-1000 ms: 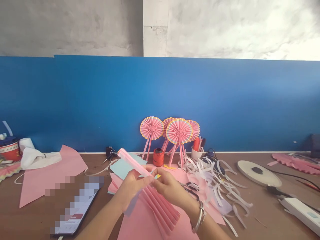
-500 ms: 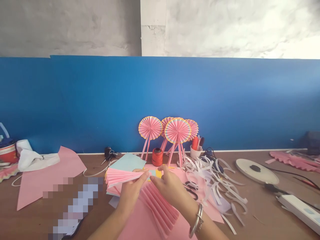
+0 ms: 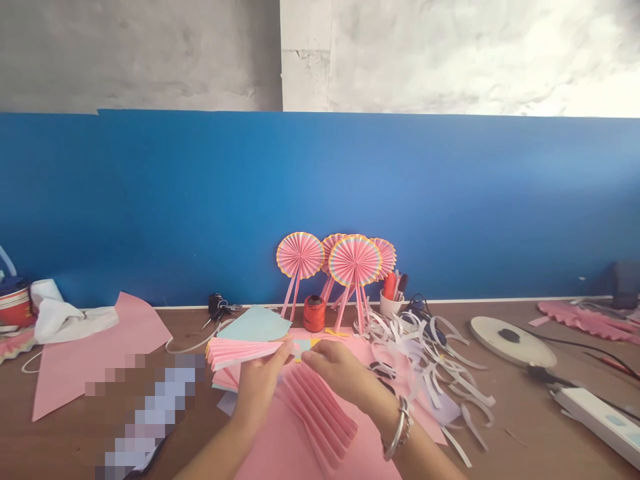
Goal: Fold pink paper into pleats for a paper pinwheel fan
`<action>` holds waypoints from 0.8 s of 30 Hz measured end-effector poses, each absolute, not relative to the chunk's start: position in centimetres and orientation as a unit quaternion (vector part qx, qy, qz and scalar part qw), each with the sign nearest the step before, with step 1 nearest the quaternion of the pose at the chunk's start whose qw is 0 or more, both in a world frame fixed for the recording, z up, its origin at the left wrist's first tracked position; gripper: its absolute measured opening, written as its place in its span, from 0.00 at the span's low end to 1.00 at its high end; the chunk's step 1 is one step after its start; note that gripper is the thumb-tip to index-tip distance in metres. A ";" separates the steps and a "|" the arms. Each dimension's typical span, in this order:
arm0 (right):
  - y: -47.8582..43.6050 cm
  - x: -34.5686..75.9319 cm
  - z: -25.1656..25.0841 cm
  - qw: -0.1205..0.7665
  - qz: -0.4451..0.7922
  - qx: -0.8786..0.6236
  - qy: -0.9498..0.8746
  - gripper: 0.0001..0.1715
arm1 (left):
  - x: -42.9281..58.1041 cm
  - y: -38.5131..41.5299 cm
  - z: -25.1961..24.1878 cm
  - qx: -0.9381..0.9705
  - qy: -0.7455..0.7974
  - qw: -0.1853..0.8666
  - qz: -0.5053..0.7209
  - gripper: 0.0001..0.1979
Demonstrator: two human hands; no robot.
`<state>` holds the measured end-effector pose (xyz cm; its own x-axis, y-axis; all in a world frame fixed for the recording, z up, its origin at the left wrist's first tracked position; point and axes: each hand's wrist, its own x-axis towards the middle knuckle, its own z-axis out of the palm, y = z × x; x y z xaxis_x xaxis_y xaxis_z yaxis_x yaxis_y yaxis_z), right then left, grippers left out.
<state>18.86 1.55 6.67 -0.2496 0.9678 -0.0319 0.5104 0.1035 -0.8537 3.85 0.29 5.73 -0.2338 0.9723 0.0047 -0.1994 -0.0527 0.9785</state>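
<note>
My left hand [image 3: 261, 381] is closed on one end of a pleated pink paper [image 3: 240, 352], whose folds spread out to the left. Close by on the right, my right hand [image 3: 336, 367] has its fingers bent together at the near end of the folds; what they pinch is too small to make out. Below my hands another pleated pink paper [image 3: 323, 417] fans toward the front right, over flat pink sheets. A light blue sheet [image 3: 257, 323] lies behind my left hand. Behind stand several round pink paper fans [image 3: 355, 261] on strips, beside a red thread spool [image 3: 315, 315].
White paper strips [image 3: 440, 353] are heaped on the right, near a white cup of pens [image 3: 391, 303]. Further right are a round white disc [image 3: 513, 341] and a power strip [image 3: 600, 413]. Keys [image 3: 217, 307], a pink sheet [image 3: 100, 353] and a red cup [image 3: 16, 305] are on the left.
The folds in my left hand have drawn closer together and lie flatter. My right hand's fingers have curled in from a more spread position.
</note>
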 end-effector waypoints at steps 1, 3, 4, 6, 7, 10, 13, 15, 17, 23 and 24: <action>1.5 18.7 6.7 0.301 0.411 -0.521 -0.685 0.18 | 3.8 0.3 5.8 0.389 0.494 0.477 0.614 0.17; 1.5 18.5 6.6 0.323 0.434 -0.491 -0.683 0.16 | 3.7 0.5 5.8 0.388 0.495 0.474 0.617 0.17; 1.5 18.3 6.5 0.334 0.441 -0.485 -0.677 0.17 | 3.7 0.5 5.8 0.389 0.493 0.472 0.619 0.17; 1.5 18.1 6.4 0.356 0.442 -0.488 -0.663 0.17 | 3.7 0.6 5.6 0.394 0.493 0.467 0.619 0.18; 1.5 18.0 6.3 0.363 0.441 -0.491 -0.658 0.16 | 3.7 0.6 5.5 0.399 0.496 0.462 0.617 0.19; 1.4 17.9 6.3 0.370 0.437 -0.488 -0.659 0.11 | 3.6 0.5 5.2 0.445 0.517 0.423 0.597 0.18; 1.2 17.8 6.4 0.360 0.425 -0.494 -0.668 0.07 | 3.6 0.3 5.1 0.505 0.531 0.363 0.575 0.16; 1.3 17.8 6.3 0.366 0.395 -0.504 -0.675 0.07 | 3.6 0.3 5.0 0.528 0.532 0.336 0.570 0.15; 1.4 17.7 6.1 0.381 0.380 -0.504 -0.676 0.08 | 3.6 0.3 4.8 0.543 0.527 0.314 0.573 0.13; 1.6 17.4 5.9 0.402 0.376 -0.496 -0.671 0.11 | 3.5 0.5 4.4 0.555 0.506 0.314 0.581 0.12; 1.5 17.4 5.9 0.404 0.379 -0.491 -0.673 0.11 | 3.6 0.4 4.5 0.552 0.506 0.321 0.580 0.13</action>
<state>17.44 1.51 5.91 -0.1920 0.9664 0.1710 0.3539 0.2307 -0.9064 3.60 0.40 4.52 -0.1854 0.9309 0.3147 0.1858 -0.2812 0.9415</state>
